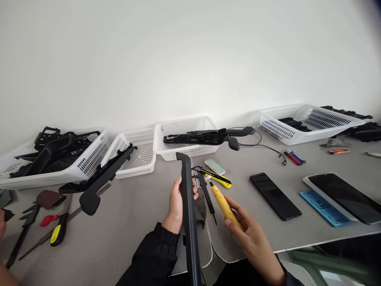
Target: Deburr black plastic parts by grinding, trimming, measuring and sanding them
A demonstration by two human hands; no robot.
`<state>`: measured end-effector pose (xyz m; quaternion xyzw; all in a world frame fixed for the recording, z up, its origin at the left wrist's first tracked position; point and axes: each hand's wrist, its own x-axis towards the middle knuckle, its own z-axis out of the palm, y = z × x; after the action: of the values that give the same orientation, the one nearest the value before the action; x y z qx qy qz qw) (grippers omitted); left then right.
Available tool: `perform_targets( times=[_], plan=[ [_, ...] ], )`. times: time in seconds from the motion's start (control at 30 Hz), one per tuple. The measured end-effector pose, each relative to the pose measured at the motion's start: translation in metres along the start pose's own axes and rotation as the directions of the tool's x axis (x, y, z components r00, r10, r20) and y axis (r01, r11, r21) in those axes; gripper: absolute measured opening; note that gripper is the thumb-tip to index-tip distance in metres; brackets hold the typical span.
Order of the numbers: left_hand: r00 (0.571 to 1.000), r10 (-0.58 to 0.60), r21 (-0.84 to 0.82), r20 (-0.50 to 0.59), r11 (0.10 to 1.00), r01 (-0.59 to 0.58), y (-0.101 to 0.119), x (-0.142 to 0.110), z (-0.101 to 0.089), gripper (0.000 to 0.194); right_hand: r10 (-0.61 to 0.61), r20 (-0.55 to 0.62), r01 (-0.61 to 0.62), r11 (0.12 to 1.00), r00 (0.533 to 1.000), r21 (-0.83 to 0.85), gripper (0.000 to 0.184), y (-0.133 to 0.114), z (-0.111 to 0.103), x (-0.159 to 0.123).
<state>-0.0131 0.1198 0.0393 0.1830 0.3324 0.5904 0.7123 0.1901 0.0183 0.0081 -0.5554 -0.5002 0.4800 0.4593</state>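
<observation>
My left hand (176,204) is closed around a long black plastic trim piece (188,198), which stands nearly upright in the view and runs off the lower edge. Just to its right, my right hand (253,234) grips a yellow-handled tool (222,202) with a small dark tip. That tip points up and left, close to the trim piece but apart from it. Behind the tool lie a yellow and black utility knife (218,178), a dark caliper (206,192) and a pale green box-shaped item (214,167). A dark grey cloth (200,204) is partly hidden by the trim piece.
White baskets (135,171) line the wall, several holding black plastic parts (196,137). A black phone (275,196) and a blue plate (324,207) lie right. At left are a file (59,230) with a yellow-black handle and another person's hand (2,223).
</observation>
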Motion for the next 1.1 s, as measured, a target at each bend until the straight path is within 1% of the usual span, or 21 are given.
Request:
perform_targets(
  times=[0.07, 0.13, 0.2, 0.3, 0.4, 0.47, 0.53, 0.63, 0.7, 0.73, 0.8, 0.83, 0.87, 0.93, 0.97, 1.0, 1.03, 1.07, 1.1],
  plan=[
    [1.0, 0.005, 0.002, 0.002, 1.0, -0.005, 0.0, 0.002, -0.002, 0.037, -0.039, -0.066, 0.03, 0.991, 0.997, -0.132, 0.061, 0.008, 0.0, 0.006],
    [1.0, 0.01, 0.007, -0.006, 1.0, -0.01, -0.001, 0.004, -0.005, 0.038, -0.078, -0.103, 0.048, 0.962, 0.992, -0.268, 0.059, 0.013, 0.001, 0.012],
    [1.0, 0.02, 0.012, -0.013, 1.0, -0.02, -0.002, 0.007, -0.008, 0.038, -0.127, -0.111, 0.074, 0.916, 0.986, -0.395, 0.058, 0.017, 0.003, 0.017],
    [0.999, 0.042, 0.021, -0.021, 0.999, -0.042, -0.004, 0.011, -0.013, 0.038, -0.206, -0.085, 0.128, 0.831, 0.975, -0.541, 0.056, 0.022, 0.007, 0.021],
    [0.998, 0.052, 0.033, -0.047, 0.998, -0.05, -0.005, 0.015, -0.018, 0.035, -0.261, -0.069, 0.162, 0.762, 0.963, -0.626, 0.056, 0.027, 0.011, 0.023],
    [0.997, 0.052, 0.038, -0.063, 0.998, -0.049, -0.006, 0.016, -0.02, 0.034, -0.283, -0.067, 0.176, 0.745, 0.957, -0.643, 0.056, 0.029, 0.011, 0.023],
    [0.996, 0.057, 0.04, -0.075, 0.998, -0.054, -0.007, 0.017, -0.022, 0.033, -0.306, -0.049, 0.207, 0.746, 0.951, -0.633, 0.056, 0.027, 0.007, 0.021],
    [0.993, 0.071, 0.036, -0.09, 0.997, -0.068, -0.008, 0.019, -0.024, 0.032, -0.363, 0.009, 0.291, 0.732, 0.932, -0.616, 0.056, 0.018, 0.003, 0.014],
    [0.992, 0.081, 0.032, -0.092, 0.996, -0.078, -0.008, 0.019, -0.024, 0.031, -0.408, 0.067, 0.359, 0.701, 0.911, -0.617, 0.053, 0.007, 0.007, 0.01],
    [0.992, 0.085, 0.029, -0.091, 0.996, -0.082, -0.007, 0.019, -0.023, 0.031, -0.433, 0.103, 0.399, 0.678, 0.895, -0.618, 0.051, 0.0, 0.012, 0.009],
    [0.993, 0.092, 0.018, -0.079, 0.996, -0.091, -0.004, 0.018, -0.021, 0.031, -0.452, 0.227, 0.486, 0.615, 0.863, -0.621, 0.047, -0.013, 0.029, 0.009],
    [0.993, 0.097, 0.01, -0.07, 0.995, -0.097, -0.002, 0.017, -0.019, 0.031, -0.435, 0.291, 0.512, 0.578, 0.852, -0.636, 0.046, -0.019, 0.04, 0.01],
    [0.993, 0.104, 0.001, -0.059, 0.995, -0.104, 0.001, 0.016, -0.018, 0.031, -0.4, 0.337, 0.516, 0.539, 0.852, -0.665, 0.042, -0.024, 0.051, 0.013],
    [0.992, 0.123, -0.02, -0.036, 0.992, -0.124, 0.008, 0.013, -0.015, 0.031, -0.322, 0.401, 0.512, 0.457, 0.858, -0.727, 0.021, -0.031, 0.07, 0.022],
    [0.991, 0.132, -0.031, -0.026, 0.991, -0.133, 0.012, 0.012, -0.014, 0.031, -0.309, 0.414, 0.515, 0.439, 0.856, -0.736, 0.016, -0.033, 0.076, 0.027],
    [0.99, 0.14, -0.041, -0.016, 0.989, -0.14, 0.015, 0.011, -0.014, 0.032, -0.319, 0.398, 0.506, 0.446, 0.86, -0.738, 0.014, -0.036, 0.079, 0.033],
    [0.989, 0.149, -0.049, -0.008, 0.988, -0.149, 0.018, 0.01, -0.014, 0.033, -0.341, 0.345, 0.477, 0.479, 0.875, -0.737, 0.015, -0.038, 0.08, 0.039],
    [0.987, 0.158, -0.052, -0.002, 0.986, -0.158, 0.021, 0.01, -0.015, 0.034, -0.364, 0.264, 0.434, 0.541, 0.893, -0.721, 0.017, -0.042, 0.078, 0.045],
    [0.986, 0.165, -0.05, 0.0, 0.985, -0.164, 0.023, 0.009, -0.015, 0.033, -0.379, 0.156, 0.376, 0.622, 0.912, -0.687, 0.018, -0.048, 0.073, 0.051]
  ],
)
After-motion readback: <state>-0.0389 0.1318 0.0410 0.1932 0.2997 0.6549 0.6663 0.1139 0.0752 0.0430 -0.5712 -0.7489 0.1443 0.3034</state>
